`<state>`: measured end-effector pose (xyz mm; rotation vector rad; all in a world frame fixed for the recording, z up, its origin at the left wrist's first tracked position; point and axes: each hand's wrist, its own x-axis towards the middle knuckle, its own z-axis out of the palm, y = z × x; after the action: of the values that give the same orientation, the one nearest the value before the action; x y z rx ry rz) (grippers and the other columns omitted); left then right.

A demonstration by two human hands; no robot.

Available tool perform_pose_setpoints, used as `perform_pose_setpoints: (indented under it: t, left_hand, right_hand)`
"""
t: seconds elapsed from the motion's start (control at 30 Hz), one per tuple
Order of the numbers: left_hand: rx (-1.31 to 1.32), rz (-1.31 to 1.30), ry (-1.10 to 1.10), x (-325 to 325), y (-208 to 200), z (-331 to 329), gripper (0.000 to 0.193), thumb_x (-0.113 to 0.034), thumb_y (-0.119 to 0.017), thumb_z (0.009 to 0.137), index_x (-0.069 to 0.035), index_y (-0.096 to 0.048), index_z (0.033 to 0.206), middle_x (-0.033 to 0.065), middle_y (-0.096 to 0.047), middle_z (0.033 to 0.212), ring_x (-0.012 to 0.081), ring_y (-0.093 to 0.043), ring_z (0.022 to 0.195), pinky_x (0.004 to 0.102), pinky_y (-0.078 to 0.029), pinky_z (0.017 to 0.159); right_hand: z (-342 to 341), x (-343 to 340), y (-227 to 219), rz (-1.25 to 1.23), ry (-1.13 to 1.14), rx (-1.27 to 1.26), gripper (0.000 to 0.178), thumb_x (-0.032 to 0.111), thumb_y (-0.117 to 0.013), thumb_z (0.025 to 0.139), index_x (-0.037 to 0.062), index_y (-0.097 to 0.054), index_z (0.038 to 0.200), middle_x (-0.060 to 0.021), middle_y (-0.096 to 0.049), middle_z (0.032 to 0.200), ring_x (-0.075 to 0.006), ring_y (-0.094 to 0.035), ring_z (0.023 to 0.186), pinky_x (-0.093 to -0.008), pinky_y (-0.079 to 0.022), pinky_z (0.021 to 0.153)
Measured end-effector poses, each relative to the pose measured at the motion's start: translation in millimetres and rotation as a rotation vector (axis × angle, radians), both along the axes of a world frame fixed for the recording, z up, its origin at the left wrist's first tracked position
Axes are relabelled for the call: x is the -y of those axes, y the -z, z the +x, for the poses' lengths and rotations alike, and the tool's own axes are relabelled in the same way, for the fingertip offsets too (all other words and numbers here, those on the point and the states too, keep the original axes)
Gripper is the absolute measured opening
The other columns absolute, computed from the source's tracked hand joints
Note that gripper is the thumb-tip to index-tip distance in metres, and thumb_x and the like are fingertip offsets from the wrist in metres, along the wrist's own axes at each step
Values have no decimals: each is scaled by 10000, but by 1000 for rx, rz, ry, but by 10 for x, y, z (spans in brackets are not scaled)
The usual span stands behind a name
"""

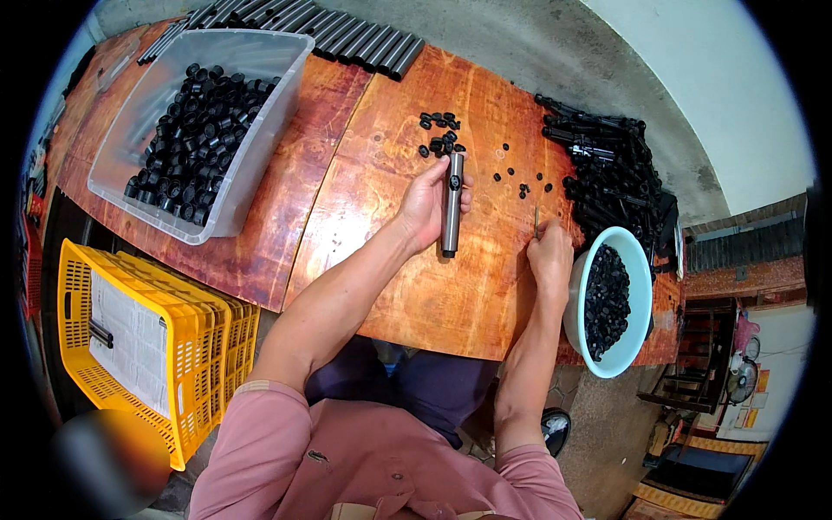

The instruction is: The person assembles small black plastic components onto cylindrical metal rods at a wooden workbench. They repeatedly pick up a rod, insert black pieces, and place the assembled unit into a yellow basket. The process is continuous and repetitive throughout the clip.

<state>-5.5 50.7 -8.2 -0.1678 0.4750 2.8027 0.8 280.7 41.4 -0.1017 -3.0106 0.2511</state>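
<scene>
1. The tube (451, 217) is gripped in the left hand (425, 206): the thumb is laid along its left side, and the fingertips are curled round to its right side.
2. A black button (455, 183) is set in the tube's upper face, between thumb and fingertips.
3. The right hand (552, 253) is closed, and a thin rod (536, 220) is pinched at its fingertips, pointed away from the body; whether the table (390, 303) is touched by it cannot be told.
4. Black caps (444, 141) are clustered just beyond the left thumb.
5. Smaller bits (523, 190) are scattered beyond the right fingertips.
6. To the right of the right fingers, a blue bowl (640, 303) is filled with black pieces; beyond it, black parts (607, 165) are heaped.
7. Well left of the left fingers, black cups (195, 143) are held in a clear bin (260, 165); behind it, more tubes (364, 43) are lined up.
8. Further back toward the body, on the left, a yellow crate (172, 325) is lined with paper (130, 347).
</scene>
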Motion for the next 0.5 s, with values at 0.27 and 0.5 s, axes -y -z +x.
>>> perform_pose_setpoints:
  t: [0.27, 0.5]
  left_hand:
    - [-1, -63, 38, 0, -64, 19, 361, -403, -407, 1057, -178, -546, 1302, 10, -595, 891, 147, -558, 724, 294, -463, 658]
    - [-9, -159, 81, -46, -76, 34, 377, -406, -396, 1064, -173, -532, 1326, 10, -587, 898, 139, -546, 720, 295, -442, 648]
  right_hand:
    - [-42, -75, 81, -168, -34, -61, 213, 42, -580, 870, -71, -626, 1044, -275, -682, 841, -431, -679, 835, -495, -529, 754]
    - [-59, 314, -293, -1298, -218, 49, 135, 33, -574, 968, -26, -614, 1083, -70, -653, 809, -143, -659, 716, -267, -554, 681]
